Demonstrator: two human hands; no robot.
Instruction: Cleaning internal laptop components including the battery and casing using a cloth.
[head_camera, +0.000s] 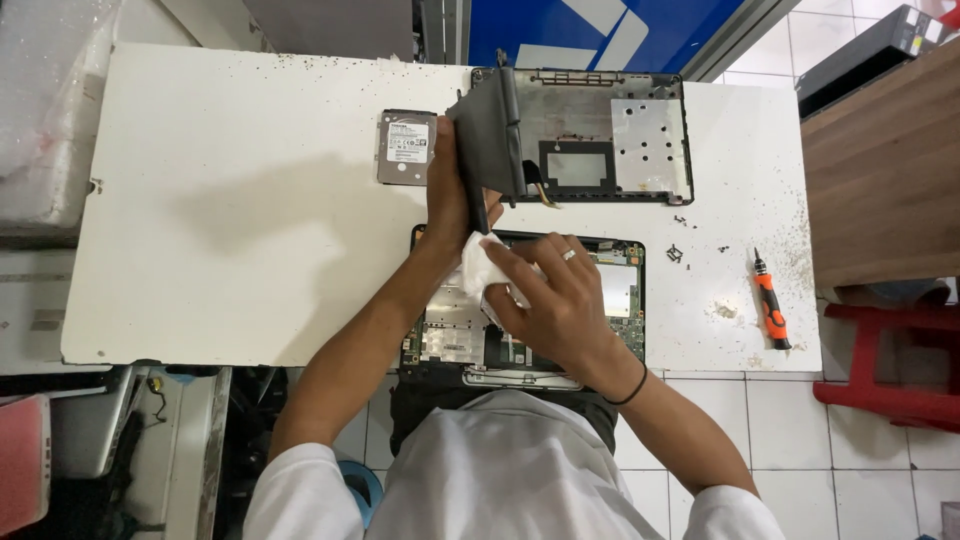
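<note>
My left hand (447, 200) grips a dark flat laptop part (487, 135) and holds it upright above the opened laptop base (620, 290). My right hand (560, 300), with a ring and a black wristband, presses a white tissue (480, 268) against the lower edge of that dark part. The laptop base lies in front of me with its circuit board and metal shields exposed, partly hidden under both hands.
A removed laptop bottom cover (610, 135) lies at the far side of the white table (230, 220). A silver hard drive (406, 147) sits left of it. Loose screws (675, 253) and an orange-handled screwdriver (770, 305) lie to the right. A wooden surface (880, 170) borders the right.
</note>
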